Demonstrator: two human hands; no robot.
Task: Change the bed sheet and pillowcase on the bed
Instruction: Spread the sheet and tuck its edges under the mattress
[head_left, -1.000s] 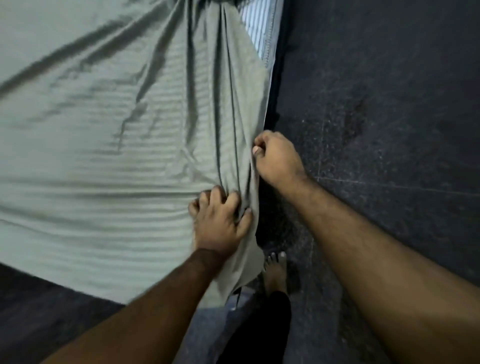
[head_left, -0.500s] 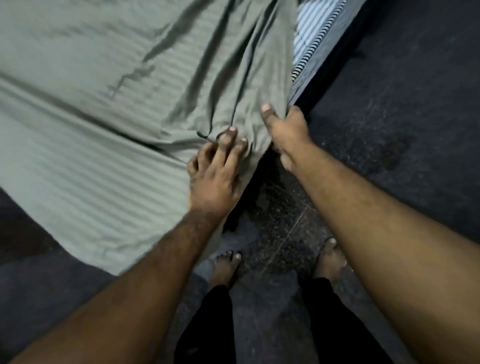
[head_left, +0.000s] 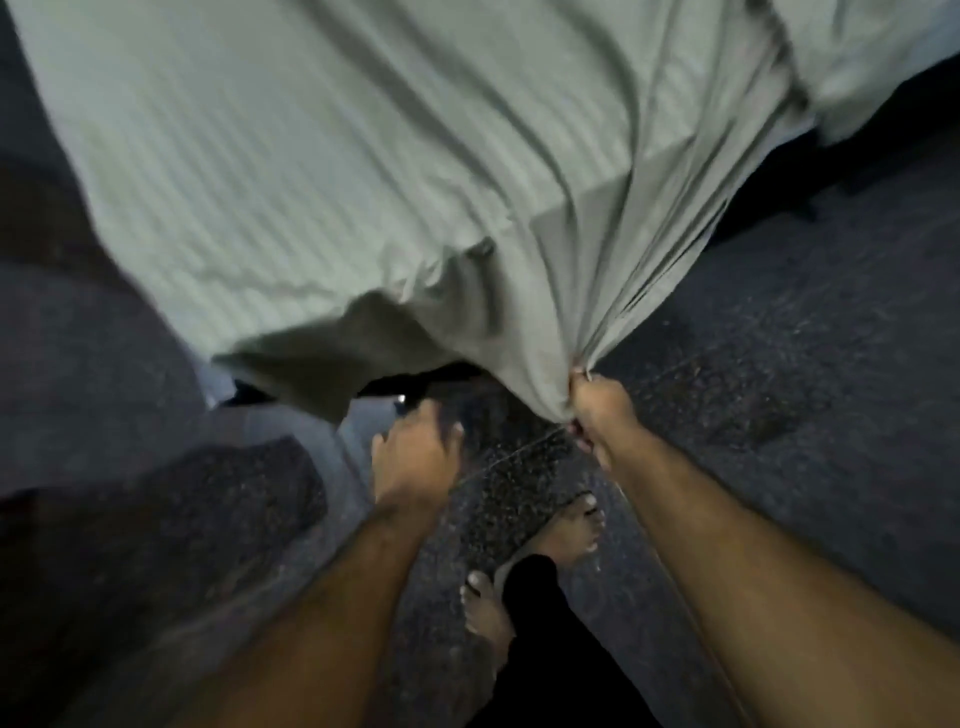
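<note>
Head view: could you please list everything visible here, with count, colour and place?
bed sheet: one, pale green with faint stripes, spread over the bed, its corner bunched at centre right.
floor: one, dark speckled, right and bottom.
grey cloth: one, blurred, lower left; what it is cannot be told.
feet: two, bare, bottom centre.
trouser leg: one, black, bottom centre.
left hand: one, below the sheet's edge, holding nothing.
right hand: one, grips the bunched corner.

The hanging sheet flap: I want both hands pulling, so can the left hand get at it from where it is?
Probably yes. The left hand is free just below the sheet flap, with only open air between them; the right hand grips the bunched corner.
</note>
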